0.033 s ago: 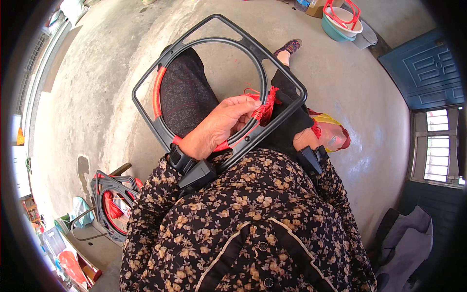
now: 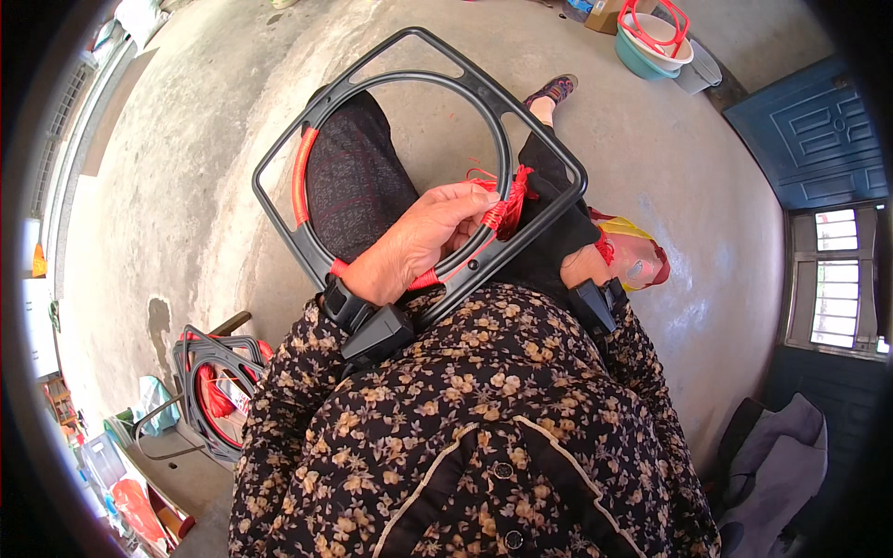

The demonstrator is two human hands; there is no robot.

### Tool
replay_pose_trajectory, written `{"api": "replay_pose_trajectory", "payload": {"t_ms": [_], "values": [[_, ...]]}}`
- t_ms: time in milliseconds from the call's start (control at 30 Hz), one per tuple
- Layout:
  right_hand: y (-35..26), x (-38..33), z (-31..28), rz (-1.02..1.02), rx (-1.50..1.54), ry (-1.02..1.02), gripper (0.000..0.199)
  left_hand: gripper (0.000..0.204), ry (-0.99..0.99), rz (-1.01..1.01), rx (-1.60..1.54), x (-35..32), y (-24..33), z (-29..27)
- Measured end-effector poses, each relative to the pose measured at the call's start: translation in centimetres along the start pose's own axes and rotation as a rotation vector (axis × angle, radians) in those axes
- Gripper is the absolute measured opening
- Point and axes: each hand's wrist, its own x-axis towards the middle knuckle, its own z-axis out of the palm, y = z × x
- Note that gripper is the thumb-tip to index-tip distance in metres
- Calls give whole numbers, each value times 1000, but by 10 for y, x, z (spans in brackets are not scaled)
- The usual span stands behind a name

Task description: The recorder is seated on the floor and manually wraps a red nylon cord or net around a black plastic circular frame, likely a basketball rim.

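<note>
A black plastic frame (image 2: 423, 78), square outside with a round ring inside, rests tilted across my lap. My left hand (image 2: 430, 231) reaches through the ring, thumb and fingers pinching its near right part, where red cord (image 2: 494, 217) is wound round it. A loose tangle of red string (image 2: 514, 198) hangs by the fingertips. More winding covers the ring's left side in orange-red (image 2: 300, 177). My right hand (image 2: 581, 266) is low on the right, beside my thigh and a red-and-yellow plastic bag (image 2: 640, 256); its fingers are hidden.
Several similar black frames (image 2: 219, 386) with red parts are stacked on the left. Basins (image 2: 646, 58) with a red frame on top stand at the far right. A blue door (image 2: 807, 130) and a grey cushioned item (image 2: 777, 474) are along the right. Concrete floor (image 2: 214, 167) surrounds me.
</note>
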Motion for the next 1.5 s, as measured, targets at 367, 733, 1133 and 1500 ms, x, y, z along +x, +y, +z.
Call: {"api": "replay_pose_trajectory", "payload": {"t_ms": [367,733,1133,1500], "values": [[1,-11,-7,-85,-257,-77,21,16,-6,9,3,0,0,-1],[7,-11,-13,-72,-256,-78,21,17,5,14,3,1,-1,-2],[13,-12,-17,-71,-256,-83,20,16,8,17,-16,0,0,-1],[21,-13,-25,-30,-285,-81,20,15,6,25,-21,0,-1,-3]]}}
